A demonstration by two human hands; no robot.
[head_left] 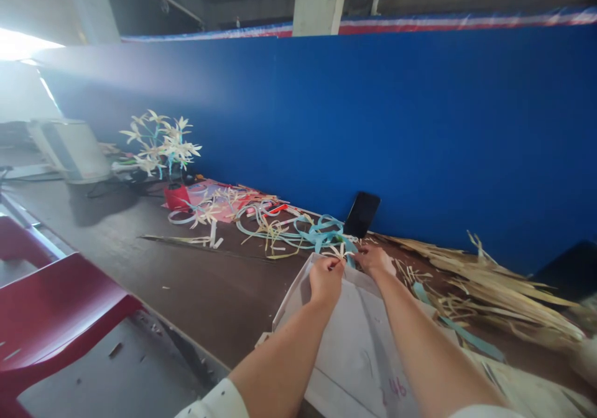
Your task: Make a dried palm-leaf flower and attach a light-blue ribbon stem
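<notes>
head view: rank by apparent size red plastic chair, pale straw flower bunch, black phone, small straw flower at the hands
1. red plastic chair (nearest, so inflated)
2. pale straw flower bunch
3. black phone
4. small straw flower

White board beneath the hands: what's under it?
Only the brown table shows, beside the white board's left edge. The left hand and right hand pinch a straw flower over its far edge. Whatever lies underneath is covered.

Arms outstretched — left hand [325, 279], right hand [373, 260] pinched, nearly touching.
</notes>
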